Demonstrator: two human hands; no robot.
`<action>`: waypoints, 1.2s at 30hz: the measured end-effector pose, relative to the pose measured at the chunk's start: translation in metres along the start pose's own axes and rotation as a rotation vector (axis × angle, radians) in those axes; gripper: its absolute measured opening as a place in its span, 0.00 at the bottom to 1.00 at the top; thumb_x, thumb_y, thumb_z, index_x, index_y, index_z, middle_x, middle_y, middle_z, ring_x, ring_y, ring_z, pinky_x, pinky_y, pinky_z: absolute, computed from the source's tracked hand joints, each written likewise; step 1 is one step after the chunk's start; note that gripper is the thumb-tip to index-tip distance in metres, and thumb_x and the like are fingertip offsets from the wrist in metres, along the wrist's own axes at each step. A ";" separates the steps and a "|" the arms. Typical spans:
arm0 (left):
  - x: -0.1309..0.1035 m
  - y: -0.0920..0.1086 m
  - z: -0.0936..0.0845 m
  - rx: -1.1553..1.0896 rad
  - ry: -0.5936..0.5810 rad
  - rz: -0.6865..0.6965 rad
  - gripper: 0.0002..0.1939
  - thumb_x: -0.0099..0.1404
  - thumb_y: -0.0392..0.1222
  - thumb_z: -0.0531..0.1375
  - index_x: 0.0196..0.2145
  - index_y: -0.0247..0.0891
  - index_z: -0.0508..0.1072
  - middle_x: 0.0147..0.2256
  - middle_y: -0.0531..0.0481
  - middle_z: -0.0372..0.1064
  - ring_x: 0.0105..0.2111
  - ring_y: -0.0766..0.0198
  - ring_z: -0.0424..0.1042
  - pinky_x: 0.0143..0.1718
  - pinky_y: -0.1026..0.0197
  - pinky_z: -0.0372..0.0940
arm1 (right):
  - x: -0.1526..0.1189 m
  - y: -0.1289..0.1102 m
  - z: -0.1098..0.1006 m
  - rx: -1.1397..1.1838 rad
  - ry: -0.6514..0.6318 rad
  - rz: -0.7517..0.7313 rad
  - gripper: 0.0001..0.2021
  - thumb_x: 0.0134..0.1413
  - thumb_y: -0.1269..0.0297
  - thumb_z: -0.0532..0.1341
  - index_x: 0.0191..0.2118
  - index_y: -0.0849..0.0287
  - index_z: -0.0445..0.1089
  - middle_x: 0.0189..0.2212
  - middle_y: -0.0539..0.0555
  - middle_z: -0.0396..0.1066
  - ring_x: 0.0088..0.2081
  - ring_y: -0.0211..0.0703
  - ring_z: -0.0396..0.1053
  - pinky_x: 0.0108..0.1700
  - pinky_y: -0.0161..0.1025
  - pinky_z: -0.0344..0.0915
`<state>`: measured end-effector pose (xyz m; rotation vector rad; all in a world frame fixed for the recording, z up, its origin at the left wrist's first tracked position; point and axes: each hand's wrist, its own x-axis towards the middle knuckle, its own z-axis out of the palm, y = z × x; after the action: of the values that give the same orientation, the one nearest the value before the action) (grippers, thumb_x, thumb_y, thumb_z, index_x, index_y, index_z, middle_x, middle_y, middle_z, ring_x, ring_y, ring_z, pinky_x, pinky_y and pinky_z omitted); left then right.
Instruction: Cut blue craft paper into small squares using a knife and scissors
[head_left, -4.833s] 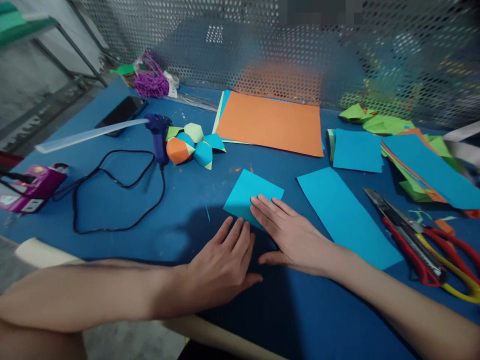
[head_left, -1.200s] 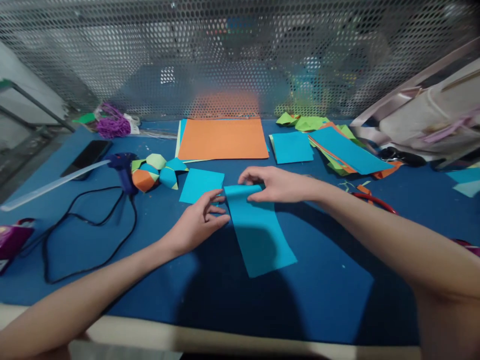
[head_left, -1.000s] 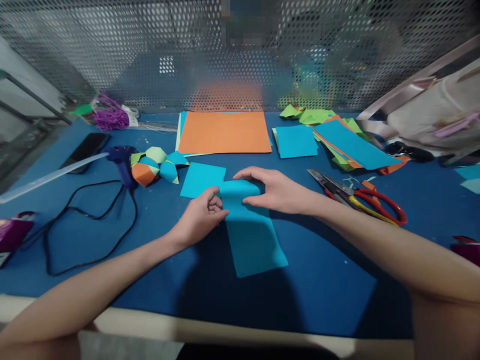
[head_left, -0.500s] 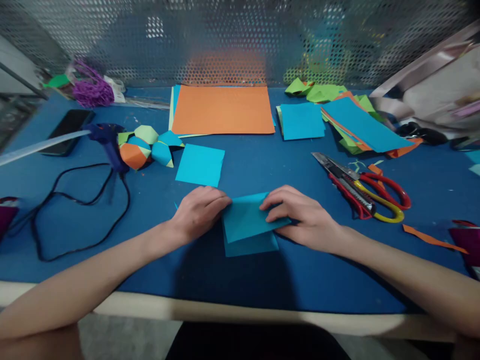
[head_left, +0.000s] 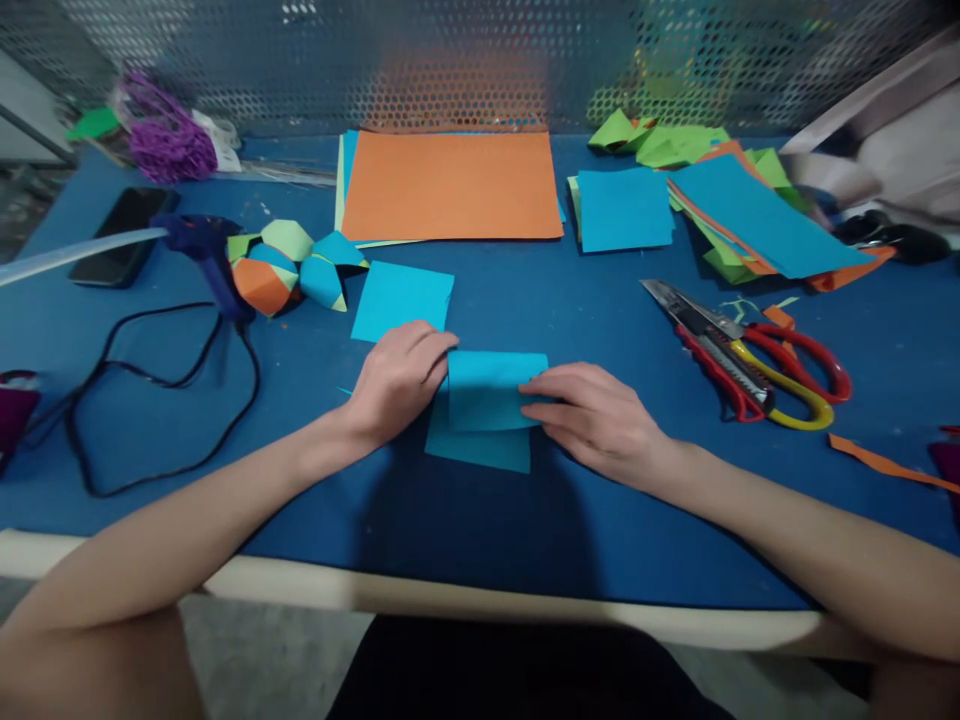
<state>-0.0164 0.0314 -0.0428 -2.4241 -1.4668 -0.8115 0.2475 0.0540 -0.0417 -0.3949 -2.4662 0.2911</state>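
Note:
A blue sheet of paper [head_left: 491,392] is bent over at its far edge, its upper flap lying raised above a lower layer [head_left: 480,447]. My left hand [head_left: 400,385] pinches the paper's left edge near the far corner. On the other side, my right hand [head_left: 600,418] grips the right edge, fingers on top; its thumb is mostly hidden. Just beyond my left hand lies a flat blue paper square [head_left: 405,298]. Folded paper shapes [head_left: 274,272] in orange, blue and pale green sit to the upper left.
A blue glue gun [head_left: 206,250] with a looped cord lies left, beside a phone [head_left: 124,235]. Orange sheets [head_left: 454,185] and blue squares [head_left: 626,210] are stacked at the back. A box cutter [head_left: 712,345] and scissors [head_left: 814,365] lie right, near an orange scrap [head_left: 885,462].
The paper has turned so its fold lies nearly straight across, and its flap now sits more squarely over the lower layer. Both hands keep hold of it. The camera view has shifted slightly.

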 end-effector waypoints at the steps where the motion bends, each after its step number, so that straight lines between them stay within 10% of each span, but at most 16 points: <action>1: 0.000 0.001 -0.003 -0.013 0.002 -0.036 0.09 0.69 0.35 0.52 0.37 0.34 0.72 0.33 0.45 0.72 0.33 0.60 0.71 0.34 0.59 0.66 | 0.000 0.000 0.000 -0.009 0.018 0.012 0.09 0.62 0.74 0.56 0.45 0.59 0.71 0.42 0.61 0.76 0.46 0.50 0.72 0.42 0.47 0.69; 10: -0.031 0.049 -0.081 -0.085 -0.333 0.214 0.12 0.70 0.38 0.54 0.37 0.30 0.75 0.36 0.40 0.76 0.38 0.56 0.76 0.41 0.56 0.73 | 0.001 -0.009 0.001 -0.077 -0.019 0.060 0.09 0.63 0.72 0.56 0.44 0.59 0.73 0.37 0.58 0.76 0.39 0.46 0.71 0.36 0.43 0.65; 36: -0.061 0.060 -0.075 -0.008 -0.274 0.225 0.14 0.69 0.43 0.58 0.39 0.27 0.77 0.41 0.36 0.78 0.43 0.49 0.78 0.43 0.50 0.75 | 0.006 -0.032 0.016 -0.132 -0.205 -0.053 0.15 0.64 0.73 0.51 0.44 0.61 0.75 0.31 0.56 0.74 0.31 0.42 0.67 0.34 0.41 0.62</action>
<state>-0.0126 -0.0768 -0.0072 -2.7281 -1.2386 -0.4534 0.2267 0.0242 -0.0413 -0.3695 -2.7020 0.1530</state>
